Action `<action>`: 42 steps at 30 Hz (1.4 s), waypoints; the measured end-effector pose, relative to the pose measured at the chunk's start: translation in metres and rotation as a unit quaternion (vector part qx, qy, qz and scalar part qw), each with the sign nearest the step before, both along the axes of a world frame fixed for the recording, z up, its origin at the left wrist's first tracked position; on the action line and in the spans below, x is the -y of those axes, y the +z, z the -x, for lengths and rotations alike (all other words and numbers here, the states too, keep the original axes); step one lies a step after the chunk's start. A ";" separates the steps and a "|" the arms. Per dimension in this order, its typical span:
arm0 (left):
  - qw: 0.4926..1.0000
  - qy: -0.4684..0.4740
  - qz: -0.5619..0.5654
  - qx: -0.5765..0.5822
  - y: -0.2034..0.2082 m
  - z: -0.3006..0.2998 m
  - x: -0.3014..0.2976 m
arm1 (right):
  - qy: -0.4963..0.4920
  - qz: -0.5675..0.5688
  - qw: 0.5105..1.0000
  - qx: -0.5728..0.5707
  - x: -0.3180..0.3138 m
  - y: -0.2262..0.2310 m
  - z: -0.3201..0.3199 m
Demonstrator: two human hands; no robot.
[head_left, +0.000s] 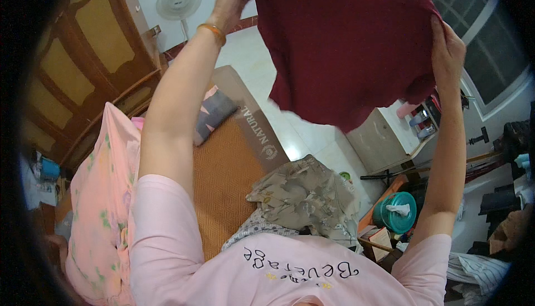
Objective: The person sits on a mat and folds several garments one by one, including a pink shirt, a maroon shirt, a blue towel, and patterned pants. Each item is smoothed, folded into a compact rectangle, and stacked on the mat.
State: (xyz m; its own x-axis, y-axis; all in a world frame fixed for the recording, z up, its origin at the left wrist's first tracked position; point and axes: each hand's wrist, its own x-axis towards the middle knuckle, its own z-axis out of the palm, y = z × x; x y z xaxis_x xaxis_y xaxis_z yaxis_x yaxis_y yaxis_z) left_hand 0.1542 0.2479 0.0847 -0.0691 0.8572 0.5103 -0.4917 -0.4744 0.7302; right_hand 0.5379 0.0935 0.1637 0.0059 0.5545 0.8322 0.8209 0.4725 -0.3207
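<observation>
Raised at arm's length, a dark red piece of clothing [345, 49] is spread out and hangs between my hands. My left hand [229, 6], with an orange bangle at the wrist, is closed on its upper left corner. At its upper right corner my right hand [447, 55] grips the edge, fingers partly behind the fabric. The top edge is stretched nearly straight, while the lower edge hangs loose and uneven. Close to my body, a crumpled grey-green patterned garment [306, 192] lies on the bed's brown mat [220, 200].
A folded grey-and-pink cloth [214, 115] lies on the bed. Pink flowered bedding [100, 211] is heaped at left, before a wooden wardrobe [83, 44]. A fan [178, 2] stands at the back. To the right are a pale cabinet [376, 144] and a teal bucket [394, 214].
</observation>
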 end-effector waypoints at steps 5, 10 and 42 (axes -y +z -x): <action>0.990 0.110 -0.075 0.039 -0.025 0.095 0.041 | 0.162 0.023 0.979 0.125 0.057 -0.037 0.076; 0.986 0.110 0.064 0.112 -0.105 0.179 0.144 | 0.347 0.142 0.908 0.187 0.089 -0.130 0.155; 0.793 0.404 0.455 -0.016 -0.379 0.199 0.351 | 0.331 0.456 0.825 -0.044 0.094 -0.450 0.224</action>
